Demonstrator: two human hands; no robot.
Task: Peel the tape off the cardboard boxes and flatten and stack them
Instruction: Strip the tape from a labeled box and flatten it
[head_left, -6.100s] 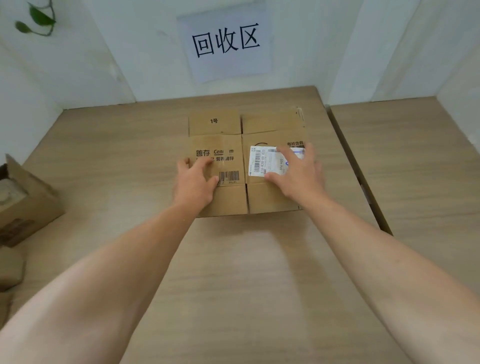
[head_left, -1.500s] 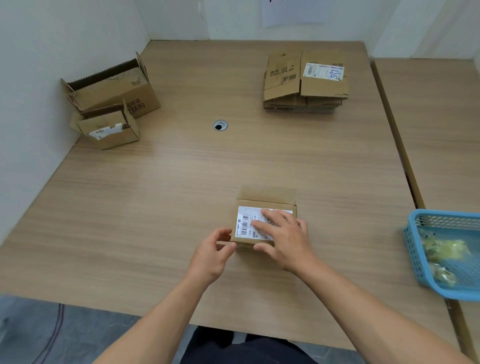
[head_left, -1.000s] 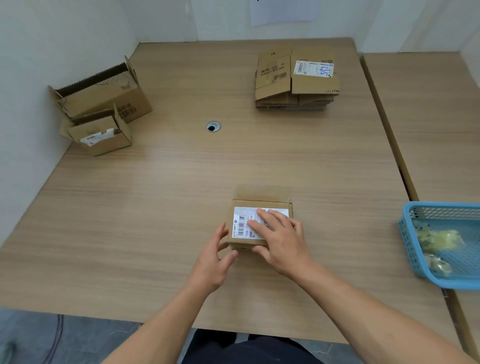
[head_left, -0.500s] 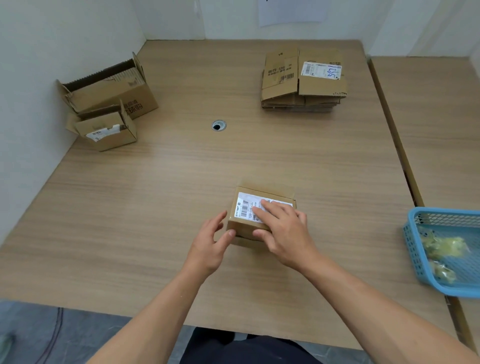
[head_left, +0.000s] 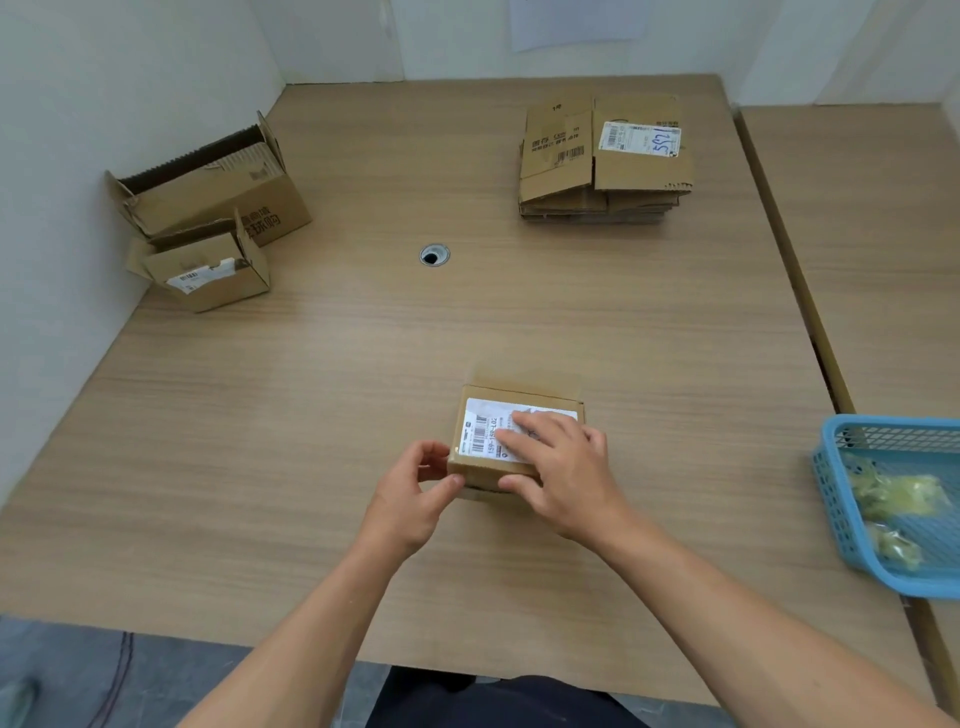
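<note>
While the right hand (head_left: 563, 467) is pressing flat on the small box (head_left: 470, 467), near the table (head_left: 363, 364) front, the left hand (head_left: 410, 493) is pinching its corner, probably seeking a tape end to peel.

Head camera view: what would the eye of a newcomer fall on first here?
First, the small box near the front edge of the table: the right hand presses on its white label while the left hand pinches its near left corner. Next come the stack of flattened boxes at the far right and the blue basket at the right edge.
</note>
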